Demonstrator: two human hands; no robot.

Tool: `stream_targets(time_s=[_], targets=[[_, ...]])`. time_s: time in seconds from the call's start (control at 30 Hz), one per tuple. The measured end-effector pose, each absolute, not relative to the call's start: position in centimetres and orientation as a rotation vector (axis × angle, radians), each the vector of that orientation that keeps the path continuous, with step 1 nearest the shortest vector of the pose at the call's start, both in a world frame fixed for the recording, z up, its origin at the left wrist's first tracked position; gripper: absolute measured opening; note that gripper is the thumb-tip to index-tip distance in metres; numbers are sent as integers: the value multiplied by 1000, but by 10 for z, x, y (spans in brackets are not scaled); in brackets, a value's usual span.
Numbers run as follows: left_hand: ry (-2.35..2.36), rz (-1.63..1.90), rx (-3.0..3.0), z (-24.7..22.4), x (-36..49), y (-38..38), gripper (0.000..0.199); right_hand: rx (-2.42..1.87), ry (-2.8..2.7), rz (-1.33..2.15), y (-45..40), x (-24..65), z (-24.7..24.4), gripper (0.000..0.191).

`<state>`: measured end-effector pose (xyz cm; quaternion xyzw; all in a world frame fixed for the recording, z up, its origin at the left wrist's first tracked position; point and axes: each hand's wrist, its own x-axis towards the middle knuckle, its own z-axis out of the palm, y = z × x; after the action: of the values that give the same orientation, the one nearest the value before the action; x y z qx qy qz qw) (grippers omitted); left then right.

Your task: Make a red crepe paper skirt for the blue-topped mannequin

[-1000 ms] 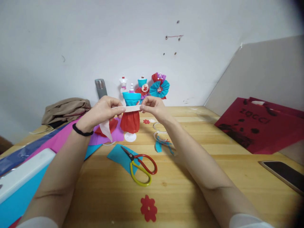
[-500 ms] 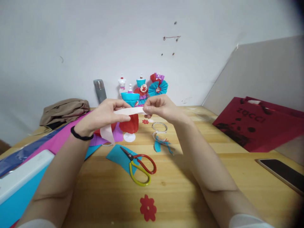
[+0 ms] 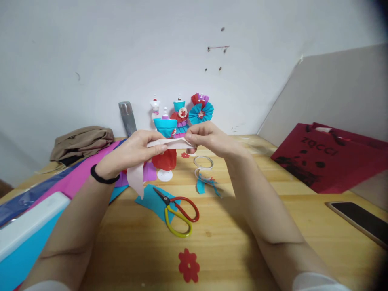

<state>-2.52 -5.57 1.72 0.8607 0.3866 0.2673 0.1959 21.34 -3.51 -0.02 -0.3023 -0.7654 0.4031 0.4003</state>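
Observation:
A pale pink paper strip is stretched level between my two hands, above the table. My left hand is closed on its left part, thumb below, and a loose end dangles under that hand. The strip's right end is pinched between the thumb and fingers of my right hand. Just behind the strip stands a small dress form with a blue top and red skirt, partly covered by the hands. Below lie scissors with one red and one yellow handle, resting across blue paper.
A red paper flower lies near the front. Rings of tape and blue scraps are right of centre. More decorated dress forms, a grey flask, folded brown cloth, a red bag and a phone surround the workspace.
My left thumb has closed onto the strip, and my right hand has shifted slightly right. The loose pink end hangs lower, now reaching over the blue paper.

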Motion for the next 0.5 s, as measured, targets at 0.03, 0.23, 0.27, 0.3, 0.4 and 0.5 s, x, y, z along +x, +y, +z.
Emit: stream_targets(time_s=[0.03,0.23,0.27,0.3,0.4,0.5], targets=[[1082,742,2413,17,-26,-55,33,-755,-1935,1025,-37,213,1,44],[1064,696,2298,14,-24,-54,44,-708,-1977,977,-44,211,2,45],[1046,685,2277,14,-23,-55,44,-730,-1959,933,-44,210,1,36],[1026,677,2255,15,-22,-56,43,-757,-1934,890,-44,209,0,25],[973,681,2172,17,-19,-59,41,-815,-1869,834,-42,207,-2,17],[921,663,2069,17,-18,-60,37,-830,-1858,848,-41,208,-2,15]])
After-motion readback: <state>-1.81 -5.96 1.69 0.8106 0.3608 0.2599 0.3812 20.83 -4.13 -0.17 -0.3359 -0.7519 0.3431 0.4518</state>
